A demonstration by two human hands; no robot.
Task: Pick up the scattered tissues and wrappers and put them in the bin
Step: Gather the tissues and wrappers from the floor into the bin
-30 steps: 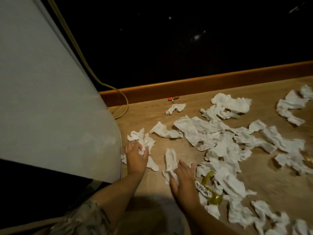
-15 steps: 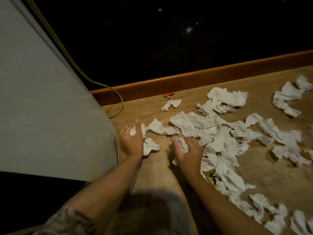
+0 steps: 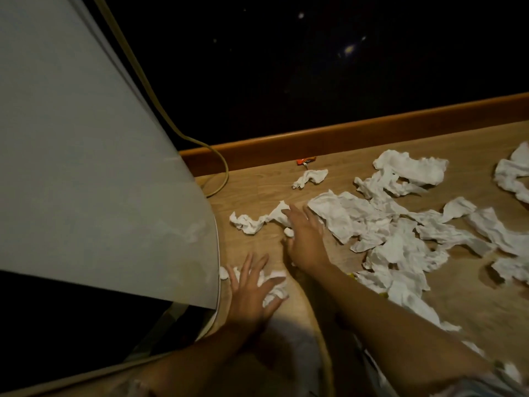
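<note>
Your left hand, fingers spread, pressed a crumpled tissue lower centre, pinning it for gathering. Right hand lay flat-fingered on a tissue strip, raking.

White crumpled tissues lie scattered over the wooden floor, most in a loose overlapping heap on the right. 1 small tissue lies apart near the skirting, just beside a small orange wrapper. A long twisted tissue lies left of the heap, its right end under the right hand. A crumpled wad sits under the spread fingers of the left hand. A bit of yellow wrapper peeks out beside the right forearm.
</note>
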